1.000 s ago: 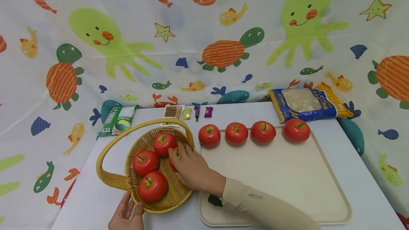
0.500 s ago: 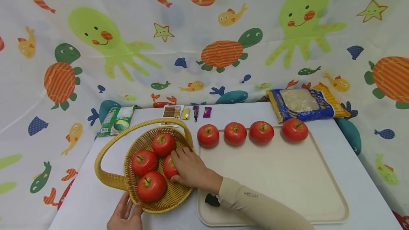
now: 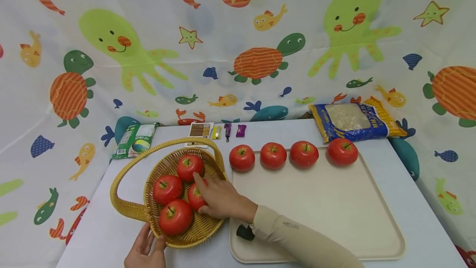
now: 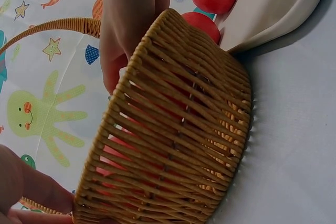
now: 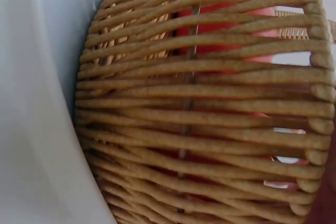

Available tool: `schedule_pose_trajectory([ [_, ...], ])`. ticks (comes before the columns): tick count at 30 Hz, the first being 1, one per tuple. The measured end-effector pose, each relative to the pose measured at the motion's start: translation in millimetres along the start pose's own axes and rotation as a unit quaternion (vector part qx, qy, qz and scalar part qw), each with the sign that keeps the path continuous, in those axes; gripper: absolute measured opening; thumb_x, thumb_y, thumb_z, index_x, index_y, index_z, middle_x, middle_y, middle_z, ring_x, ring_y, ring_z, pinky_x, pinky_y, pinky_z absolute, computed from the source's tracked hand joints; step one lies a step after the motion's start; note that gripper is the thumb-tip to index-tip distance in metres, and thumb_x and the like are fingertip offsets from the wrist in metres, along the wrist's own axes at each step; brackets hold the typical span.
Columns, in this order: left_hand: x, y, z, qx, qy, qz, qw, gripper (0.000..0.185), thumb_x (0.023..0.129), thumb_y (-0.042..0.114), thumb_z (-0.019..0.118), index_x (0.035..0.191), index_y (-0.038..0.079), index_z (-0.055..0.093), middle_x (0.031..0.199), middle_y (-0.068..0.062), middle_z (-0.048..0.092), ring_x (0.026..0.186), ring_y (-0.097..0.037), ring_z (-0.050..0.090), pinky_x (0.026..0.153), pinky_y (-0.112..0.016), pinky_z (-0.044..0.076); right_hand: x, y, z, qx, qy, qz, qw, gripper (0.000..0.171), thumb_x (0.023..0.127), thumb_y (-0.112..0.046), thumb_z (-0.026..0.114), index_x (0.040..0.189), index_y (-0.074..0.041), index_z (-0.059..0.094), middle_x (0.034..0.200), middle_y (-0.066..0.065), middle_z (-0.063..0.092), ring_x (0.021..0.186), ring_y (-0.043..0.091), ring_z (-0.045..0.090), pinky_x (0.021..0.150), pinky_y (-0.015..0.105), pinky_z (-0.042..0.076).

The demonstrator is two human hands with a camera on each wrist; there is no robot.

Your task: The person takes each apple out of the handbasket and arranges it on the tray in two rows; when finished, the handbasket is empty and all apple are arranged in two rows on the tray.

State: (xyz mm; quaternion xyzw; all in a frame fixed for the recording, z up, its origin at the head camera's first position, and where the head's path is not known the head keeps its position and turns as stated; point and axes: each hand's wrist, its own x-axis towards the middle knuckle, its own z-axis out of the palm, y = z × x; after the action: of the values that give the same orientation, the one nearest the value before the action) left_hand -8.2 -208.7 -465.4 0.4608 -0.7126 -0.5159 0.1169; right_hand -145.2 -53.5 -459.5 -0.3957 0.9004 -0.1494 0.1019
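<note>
Several red apples sit in a wicker basket point(image 3: 210, 230) with a tall handle, one of them the lower-front apple point(image 3: 176, 217). My right hand point(image 3: 221, 197) reaches over the basket's right rim. Its index finger and thumb lie either side of the rightmost apple point(image 3: 195, 197) and touch it; the palm hides part of that apple. At the basket's near left side my left hand point(image 3: 146, 251) holds the rim. In the left wrist view, fingertips point(image 4: 55, 195) meet the rim. The right wrist view shows mostly the woven basket wall point(image 5: 210, 93), with red behind the gaps.
A beige tray point(image 3: 316, 218) lies right of the basket, with a row of apples point(image 3: 273, 156) along its far edge. A dark object point(image 3: 245, 232) shows by the sleeve. Behind are a green packet point(image 3: 136, 140), small wrapped sweets point(image 3: 228, 132) and a blue-yellow bag point(image 3: 355, 122).
The rightmost apple has settled lower and farther left in the basket. My right fingers first drew back to the right, then spread left over it again. My left hand stays put.
</note>
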Motion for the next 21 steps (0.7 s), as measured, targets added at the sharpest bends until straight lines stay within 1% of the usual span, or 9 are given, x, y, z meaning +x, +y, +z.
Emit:
schedule_pose_trajectory([
  [1, -0.1, 0.2, -0.5, 0.002, -0.001, 0.003, 1.0000, 0.063, 0.093, -0.010, 0.059, 0.153, -0.003, 0.041, 0.145, -0.038, 0.045, 0.127, -0.054, 0.052, 0.056, -0.017, 0.060, 0.5, -0.8, -0.3, 0.003, 0.004, 0.004, 1.000, 0.093, 0.090, -0.046, 0.077, 0.159, -0.008, 0.027, 0.151, 0.022, 0.048, 0.133, 0.034, 0.054, 0.099, 0.045, 0.057],
  [5, -1.3, 0.7, -2.1, 0.014, 0.002, 0.012, 0.9998, 0.064, 0.093, -0.007, 0.060, 0.153, -0.003, 0.041, 0.144, -0.037, 0.046, 0.126, -0.053, 0.053, 0.060, -0.021, 0.061, 1.2, -3.4, -1.1, 0.011, 0.025, 0.012, 1.000, 0.091, 0.087, -0.042, 0.082, 0.155, -0.006, 0.033, 0.144, 0.018, 0.055, 0.127, 0.033, 0.055, 0.105, 0.045, 0.052],
  [6, -1.4, 0.9, -2.3, 0.015, 0.000, 0.015, 0.9998, 0.064, 0.093, -0.007, 0.060, 0.154, -0.003, 0.040, 0.144, -0.037, 0.045, 0.126, -0.053, 0.053, 0.063, -0.024, 0.062, 1.3, -3.9, -1.2, 0.012, 0.032, 0.011, 0.999, 0.090, 0.085, -0.041, 0.083, 0.153, -0.006, 0.035, 0.141, 0.016, 0.056, 0.126, 0.032, 0.056, 0.106, 0.044, 0.051],
  [9, -1.8, 1.5, -1.9, 0.018, -0.002, 0.015, 0.9997, 0.065, 0.093, -0.007, 0.060, 0.154, -0.003, 0.039, 0.145, -0.037, 0.044, 0.126, -0.053, 0.052, 0.064, -0.025, 0.062, 0.8, -3.7, -0.9, 0.008, 0.052, 0.001, 0.999, 0.083, 0.083, -0.036, 0.086, 0.146, -0.005, 0.042, 0.132, 0.012, 0.059, 0.121, 0.030, 0.056, 0.105, 0.042, 0.049],
  [12, -1.8, 1.8, -2.0, 0.023, -0.004, 0.015, 0.9996, 0.065, 0.093, -0.006, 0.060, 0.154, -0.003, 0.039, 0.145, -0.037, 0.044, 0.127, -0.053, 0.052, 0.067, -0.027, 0.061, 0.7, -3.0, -1.3, 0.011, 0.059, -0.009, 0.998, 0.079, 0.082, -0.033, 0.087, 0.141, -0.002, 0.045, 0.133, 0.013, 0.057, 0.123, 0.028, 0.056, 0.108, 0.040, 0.048],
  [14, -0.9, 1.0, -2.3, 0.029, -0.004, 0.017, 0.9994, 0.064, 0.094, -0.005, 0.060, 0.154, -0.003, 0.039, 0.145, -0.037, 0.045, 0.126, -0.053, 0.053, 0.067, -0.028, 0.062, 0.6, -1.8, -2.6, 0.037, 0.053, -0.008, 0.998, 0.079, 0.083, -0.030, 0.086, 0.142, -0.001, 0.044, 0.139, 0.015, 0.053, 0.126, 0.028, 0.054, 0.111, 0.038, 0.048],
  [16, -0.3, 0.0, -2.8, 0.036, -0.002, 0.020, 0.9991, 0.064, 0.094, -0.003, 0.060, 0.154, -0.002, 0.039, 0.144, -0.036, 0.046, 0.125, -0.052, 0.054, 0.068, -0.029, 0.062, 0.1, -0.7, -4.4, 0.074, 0.048, 0.000, 0.996, 0.082, 0.084, -0.027, 0.085, 0.148, 0.000, 0.042, 0.148, 0.018, 0.046, 0.132, 0.029, 0.050, 0.114, 0.039, 0.046],
  [18, 0.8, -1.3, -2.9, 0.040, -0.002, 0.021, 0.9990, 0.063, 0.094, -0.003, 0.060, 0.154, -0.002, 0.040, 0.144, -0.036, 0.046, 0.125, -0.052, 0.054, 0.069, -0.031, 0.062, -0.6, 0.9, -5.7, 0.111, 0.053, 0.005, 0.992, 0.082, 0.085, -0.025, 0.084, 0.151, -0.003, 0.041, 0.152, 0.017, 0.042, 0.134, 0.029, 0.048, 0.113, 0.037, 0.047],
  [21, 1.3, -1.7, -3.1, 0.039, -0.002, 0.020, 0.9990, 0.063, 0.094, -0.002, 0.060, 0.154, -0.002, 0.040, 0.145, -0.035, 0.046, 0.125, -0.051, 0.054, 0.070, -0.031, 0.062, -2.1, 2.8, -6.9, 0.152, 0.072, -0.002, 0.986, 0.082, 0.085, -0.025, 0.084, 0.152, -0.006, 0.042, 0.152, 0.013, 0.043, 0.134, 0.027, 0.046, 0.110, 0.036, 0.049],
])
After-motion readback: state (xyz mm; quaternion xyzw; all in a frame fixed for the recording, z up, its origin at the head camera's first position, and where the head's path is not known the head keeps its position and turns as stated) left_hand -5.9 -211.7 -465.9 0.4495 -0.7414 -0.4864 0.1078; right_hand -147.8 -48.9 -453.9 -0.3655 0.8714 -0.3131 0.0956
